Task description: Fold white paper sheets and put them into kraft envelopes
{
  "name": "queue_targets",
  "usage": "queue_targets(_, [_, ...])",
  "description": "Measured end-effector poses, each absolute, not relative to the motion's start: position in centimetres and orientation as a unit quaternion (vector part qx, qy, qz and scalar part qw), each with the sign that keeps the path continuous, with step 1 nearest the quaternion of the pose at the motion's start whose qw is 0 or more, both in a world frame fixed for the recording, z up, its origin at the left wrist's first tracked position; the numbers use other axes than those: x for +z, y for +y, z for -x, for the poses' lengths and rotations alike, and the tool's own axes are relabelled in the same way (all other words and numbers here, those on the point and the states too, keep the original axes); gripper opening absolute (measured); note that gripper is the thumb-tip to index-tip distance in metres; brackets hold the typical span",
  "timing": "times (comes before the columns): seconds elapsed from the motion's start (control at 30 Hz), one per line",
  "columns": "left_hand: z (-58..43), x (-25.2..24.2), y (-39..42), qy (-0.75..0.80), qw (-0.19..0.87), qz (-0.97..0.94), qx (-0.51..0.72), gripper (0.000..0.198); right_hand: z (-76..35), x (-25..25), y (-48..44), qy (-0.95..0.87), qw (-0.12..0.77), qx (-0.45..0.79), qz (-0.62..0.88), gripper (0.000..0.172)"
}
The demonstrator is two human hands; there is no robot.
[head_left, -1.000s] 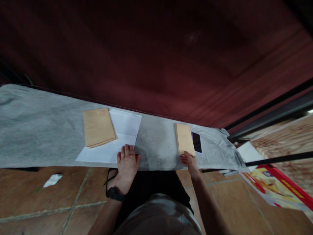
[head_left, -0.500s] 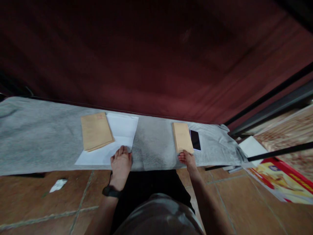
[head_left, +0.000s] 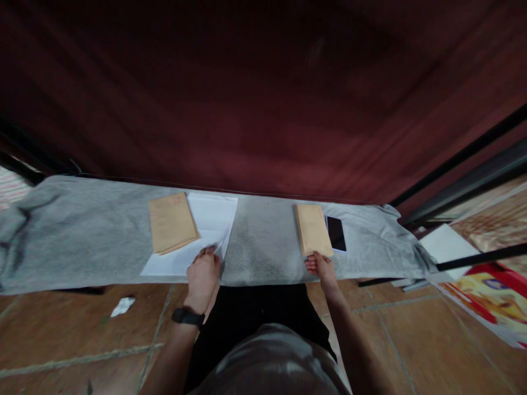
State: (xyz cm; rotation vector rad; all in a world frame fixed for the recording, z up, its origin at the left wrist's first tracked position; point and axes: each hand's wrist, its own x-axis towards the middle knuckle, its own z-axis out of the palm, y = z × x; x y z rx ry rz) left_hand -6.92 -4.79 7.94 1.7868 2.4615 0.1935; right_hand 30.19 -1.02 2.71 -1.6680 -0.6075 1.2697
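Observation:
My left hand (head_left: 202, 269) pinches the near right part of the white paper (head_left: 209, 214), whose edge curls up at the fingertips. Brown envelopes (head_left: 173, 224) lie partly over the left side of that paper. Off to the right, my right hand (head_left: 321, 265) grips the near edge of a stack of smaller brown envelopes (head_left: 313, 229), thumb on top and fingers curled below. A dark-screened phone (head_left: 336, 233) lies just right of this stack.
Grey cloth (head_left: 263, 241) covers the long narrow table. A dark red curtain (head_left: 263, 137) hangs behind it. At the right stand black metal bars (head_left: 481, 255) and a red and yellow box (head_left: 489, 296). A crumpled white scrap (head_left: 122, 306) lies on the tiled floor.
My left hand has gone from resting flat on the paper to pinching it, and the paper's edge has lifted. My right hand stays at the envelope stack. The view has shifted slightly.

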Motion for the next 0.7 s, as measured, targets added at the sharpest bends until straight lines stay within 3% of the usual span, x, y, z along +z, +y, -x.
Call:
queue_targets(0.27, [8.6,9.0,-3.9,0.853,0.034,-0.51,0.11,0.031,-30.1,2.3,-1.4,-0.26,0.473,0.516,0.665,0.038])
queue_targets(0.47, [9.7,9.5,-2.9,0.871,-0.006,-0.426,0.246,0.031,-29.4,2.1,-2.5,-0.3,0.519,0.465,0.651,0.051])
queue_targets(0.7, [4.0,10.1,-5.2,0.709,-0.014,-0.637,0.301,0.024,-27.7,3.0,-3.7,-0.354,0.541,0.442,0.622,0.054])
